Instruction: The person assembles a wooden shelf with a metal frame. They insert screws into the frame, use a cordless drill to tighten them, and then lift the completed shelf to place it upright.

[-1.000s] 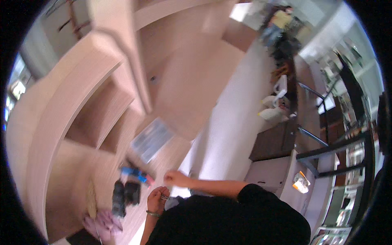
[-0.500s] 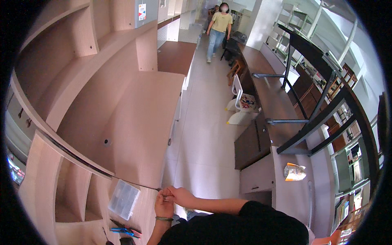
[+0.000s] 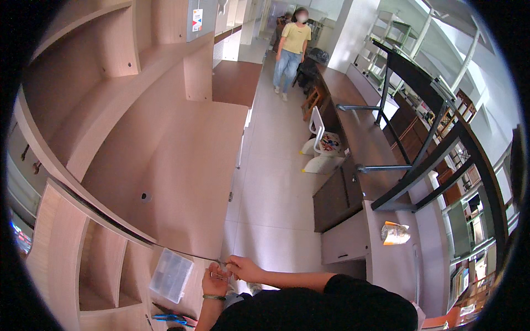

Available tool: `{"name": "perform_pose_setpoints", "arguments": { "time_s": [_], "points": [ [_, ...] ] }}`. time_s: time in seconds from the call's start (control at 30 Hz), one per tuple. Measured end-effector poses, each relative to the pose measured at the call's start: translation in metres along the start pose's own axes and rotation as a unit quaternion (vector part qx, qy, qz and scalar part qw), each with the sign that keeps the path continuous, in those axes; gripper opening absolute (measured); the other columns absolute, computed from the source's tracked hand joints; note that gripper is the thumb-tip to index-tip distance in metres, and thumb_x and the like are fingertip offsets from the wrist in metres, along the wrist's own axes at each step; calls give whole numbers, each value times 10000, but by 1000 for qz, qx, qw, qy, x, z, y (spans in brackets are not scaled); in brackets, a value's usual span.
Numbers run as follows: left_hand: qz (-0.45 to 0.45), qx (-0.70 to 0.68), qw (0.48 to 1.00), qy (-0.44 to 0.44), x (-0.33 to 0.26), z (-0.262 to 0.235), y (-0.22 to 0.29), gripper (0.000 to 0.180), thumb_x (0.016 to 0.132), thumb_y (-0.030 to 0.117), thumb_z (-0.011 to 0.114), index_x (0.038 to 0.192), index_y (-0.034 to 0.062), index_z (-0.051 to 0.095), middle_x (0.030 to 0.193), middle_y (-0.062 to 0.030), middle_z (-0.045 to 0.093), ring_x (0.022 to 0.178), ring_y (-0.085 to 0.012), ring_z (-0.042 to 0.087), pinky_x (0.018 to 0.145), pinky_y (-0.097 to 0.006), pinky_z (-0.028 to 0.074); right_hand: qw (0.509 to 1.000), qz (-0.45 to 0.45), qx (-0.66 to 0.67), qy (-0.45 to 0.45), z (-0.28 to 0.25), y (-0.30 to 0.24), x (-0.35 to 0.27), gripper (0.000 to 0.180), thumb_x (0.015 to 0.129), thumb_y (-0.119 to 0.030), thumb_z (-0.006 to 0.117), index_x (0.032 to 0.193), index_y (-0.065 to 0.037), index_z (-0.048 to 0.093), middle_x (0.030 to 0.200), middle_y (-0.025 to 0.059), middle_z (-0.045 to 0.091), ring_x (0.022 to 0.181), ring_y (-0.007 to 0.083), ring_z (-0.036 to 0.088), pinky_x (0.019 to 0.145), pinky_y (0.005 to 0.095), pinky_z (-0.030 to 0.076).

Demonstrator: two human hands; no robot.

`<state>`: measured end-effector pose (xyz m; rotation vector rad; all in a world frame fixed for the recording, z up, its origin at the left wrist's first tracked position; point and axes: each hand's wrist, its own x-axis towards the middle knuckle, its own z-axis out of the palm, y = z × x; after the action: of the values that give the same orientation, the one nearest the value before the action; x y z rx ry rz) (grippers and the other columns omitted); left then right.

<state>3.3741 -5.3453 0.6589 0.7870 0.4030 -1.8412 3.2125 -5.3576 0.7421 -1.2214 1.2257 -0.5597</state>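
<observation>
My left hand, with a band at its wrist, is cupped palm-up at the near edge of the wooden desk. Its fingers curl around something too small to make out. My right hand reaches across from the right, thumb and fingers pinched close to the left fingertips. What it pinches is too small to name. Left of my hands, a clear plastic organizer box lies closed on the wooden surface. Pliers with blue and red handles lie nearer to me, partly cut off by dark surroundings.
Open wooden shelves stand at the left. A person in a yellow top is in the aisle ahead. A small white chair stands by the right-hand counter, which bears an upturned black-legged table and an orange-and-silver pouch.
My hands have drawn slightly apart at the fingers, and the left palm shows more. The person in yellow has walked closer along the aisle. The view has shifted slightly.
</observation>
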Motion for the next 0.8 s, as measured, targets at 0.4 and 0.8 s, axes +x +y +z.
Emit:
{"name": "perform_pose_setpoints", "arguments": {
  "time_s": [0.4,0.8],
  "points": [
    [49,-30,989,139,1,-50,59,151,929,236,485,869,111,546,510,51,350,405,-94,277,393,-225,276,992,19,53,-110,30,11,-13,289,937,-71,419,1224,-54,454,822,100,643,676,129,568,641,291,490],
    [47,-106,982,146,28,-68,78,411,847,500,596,870,95,531,453,53,200,350,-86,177,332,-212,200,999,-2,-42,-35,32,33,-18,248,933,-196,501,1117,-29,502,1002,111,599,862,154,563,718,304,483]
  ]
}}
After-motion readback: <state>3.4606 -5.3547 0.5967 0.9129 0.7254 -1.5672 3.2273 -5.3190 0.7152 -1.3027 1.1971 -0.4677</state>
